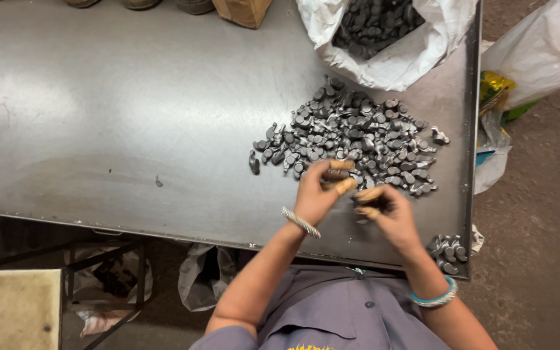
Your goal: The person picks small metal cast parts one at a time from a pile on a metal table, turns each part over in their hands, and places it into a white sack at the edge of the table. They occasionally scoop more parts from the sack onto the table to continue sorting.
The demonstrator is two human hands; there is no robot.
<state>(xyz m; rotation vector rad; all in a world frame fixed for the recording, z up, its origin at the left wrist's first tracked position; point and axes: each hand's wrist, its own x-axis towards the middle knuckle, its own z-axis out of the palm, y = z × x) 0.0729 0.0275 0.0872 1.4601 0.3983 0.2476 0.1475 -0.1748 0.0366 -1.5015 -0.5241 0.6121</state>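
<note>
Grey metal pieces are pinched in the curled fingers of the right hand (387, 210), while the left hand (319, 191) beside it is closed with taped fingertips at the near edge of the heap of small metal parts (351, 133) on the steel tabletop (131, 116); beyond lies a white sack (390, 61) of more parts, and a small cluster (447, 249) sits at the corner

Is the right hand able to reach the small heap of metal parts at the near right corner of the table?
Probably yes. The right hand is just beside the small heap at the table corner, and nothing lies between them. Its fingers already seem to hold some parts, though.
</note>
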